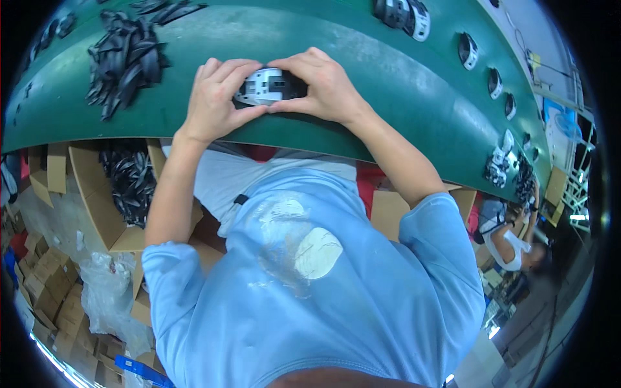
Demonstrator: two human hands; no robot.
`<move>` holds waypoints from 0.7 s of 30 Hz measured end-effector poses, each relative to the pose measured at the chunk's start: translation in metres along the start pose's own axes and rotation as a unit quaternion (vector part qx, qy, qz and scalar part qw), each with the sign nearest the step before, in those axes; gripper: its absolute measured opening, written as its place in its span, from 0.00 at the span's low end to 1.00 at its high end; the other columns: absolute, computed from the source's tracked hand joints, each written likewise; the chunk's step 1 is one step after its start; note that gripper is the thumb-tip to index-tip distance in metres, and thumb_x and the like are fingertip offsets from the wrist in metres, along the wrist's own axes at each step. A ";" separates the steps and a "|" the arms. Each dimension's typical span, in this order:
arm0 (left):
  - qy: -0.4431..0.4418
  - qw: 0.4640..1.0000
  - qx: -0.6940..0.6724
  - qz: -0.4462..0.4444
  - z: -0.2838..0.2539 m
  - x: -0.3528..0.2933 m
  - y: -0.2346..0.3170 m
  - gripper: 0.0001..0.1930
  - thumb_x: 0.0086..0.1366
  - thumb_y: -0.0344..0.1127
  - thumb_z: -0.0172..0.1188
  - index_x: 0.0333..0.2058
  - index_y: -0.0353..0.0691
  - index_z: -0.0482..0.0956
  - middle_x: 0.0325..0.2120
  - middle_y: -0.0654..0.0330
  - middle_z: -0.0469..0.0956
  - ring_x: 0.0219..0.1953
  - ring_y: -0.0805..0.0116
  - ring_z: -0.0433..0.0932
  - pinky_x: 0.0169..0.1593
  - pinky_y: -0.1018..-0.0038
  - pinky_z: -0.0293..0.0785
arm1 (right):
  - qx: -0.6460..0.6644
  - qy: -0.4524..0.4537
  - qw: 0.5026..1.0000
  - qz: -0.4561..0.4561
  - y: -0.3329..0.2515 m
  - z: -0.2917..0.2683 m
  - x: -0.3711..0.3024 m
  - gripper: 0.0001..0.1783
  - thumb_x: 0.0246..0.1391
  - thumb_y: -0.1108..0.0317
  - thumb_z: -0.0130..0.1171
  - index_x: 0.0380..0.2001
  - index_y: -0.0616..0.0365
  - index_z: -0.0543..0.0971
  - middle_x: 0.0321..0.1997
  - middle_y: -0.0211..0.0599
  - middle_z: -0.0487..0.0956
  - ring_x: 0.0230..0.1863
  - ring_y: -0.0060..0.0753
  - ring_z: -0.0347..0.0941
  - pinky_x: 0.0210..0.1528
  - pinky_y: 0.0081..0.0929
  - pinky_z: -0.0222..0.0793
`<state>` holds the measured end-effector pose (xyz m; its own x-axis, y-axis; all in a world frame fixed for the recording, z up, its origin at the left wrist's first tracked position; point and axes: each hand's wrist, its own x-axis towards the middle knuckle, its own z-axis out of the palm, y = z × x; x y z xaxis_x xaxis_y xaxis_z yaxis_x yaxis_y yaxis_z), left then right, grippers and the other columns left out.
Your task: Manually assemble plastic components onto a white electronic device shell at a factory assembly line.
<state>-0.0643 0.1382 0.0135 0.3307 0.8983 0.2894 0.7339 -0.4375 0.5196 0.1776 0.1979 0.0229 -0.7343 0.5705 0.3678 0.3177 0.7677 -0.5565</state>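
My left hand (217, 97) and my right hand (326, 87) hold an oval plastic shell piece (261, 86) between them, low over the green work surface. It is white with square cutouts, and its right part is black. The fingers of my left hand curl round the white end, thumb along the near edge. My right hand grips the black end, with its thumb on the near side and fingers on the far side. Both palms hide the ends of the piece. To the left of my hands lies a heap of curved black plastic strips (126, 61).
Similar black-and-white pieces (468, 52) stand spaced along the green table (362, 55) to the right. A cardboard box (94, 194) of black parts sits below the near edge at left. Another person (511, 246) works at the far right. A plastic bag (110, 297) lies by stacked cartons.
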 end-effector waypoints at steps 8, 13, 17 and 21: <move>0.324 0.686 -0.630 -0.166 0.000 -0.067 0.011 0.43 0.51 0.52 0.77 0.60 0.39 0.65 0.59 0.37 0.72 0.57 0.46 0.77 0.65 0.52 0.71 | 0.297 -0.154 0.942 0.022 -0.043 0.035 0.086 0.34 0.48 0.55 0.76 0.57 0.57 0.81 0.42 0.42 0.86 0.37 0.36 0.82 0.45 0.31 0.77; 0.332 0.667 -0.640 -0.188 -0.010 -0.118 -0.003 0.45 0.54 0.74 0.66 0.59 0.45 0.66 0.44 0.55 0.76 0.44 0.53 0.82 0.54 0.52 0.77 | 0.043 0.081 0.995 0.045 0.002 0.085 0.203 0.29 0.60 0.39 0.60 0.51 0.51 0.83 0.30 0.44 0.86 0.36 0.43 0.85 0.40 0.39 0.78; 0.347 0.678 -0.612 -0.212 -0.011 -0.138 -0.004 0.50 0.49 0.82 0.59 0.55 0.44 0.68 0.40 0.58 0.74 0.28 0.64 0.79 0.34 0.66 0.80 | -0.105 -0.032 0.984 0.144 0.023 0.106 0.230 0.36 0.59 0.29 0.52 0.45 0.52 0.83 0.34 0.46 0.86 0.40 0.55 0.82 0.45 0.46 0.77; 0.364 0.669 -0.607 -0.227 -0.016 -0.148 -0.010 0.49 0.53 0.82 0.56 0.54 0.40 0.69 0.39 0.60 0.75 0.25 0.66 0.76 0.30 0.68 0.77 | -0.029 -0.057 0.992 0.109 0.019 0.091 0.195 0.30 0.60 0.36 0.58 0.36 0.57 0.79 0.30 0.45 0.83 0.35 0.55 0.80 0.39 0.46 0.74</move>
<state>-0.1297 0.0091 -0.0217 -0.4634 0.8854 -0.0353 -0.5092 -0.2335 0.8284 -0.0142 0.2968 0.0160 -0.7066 0.6906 0.1544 0.5080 0.6469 -0.5687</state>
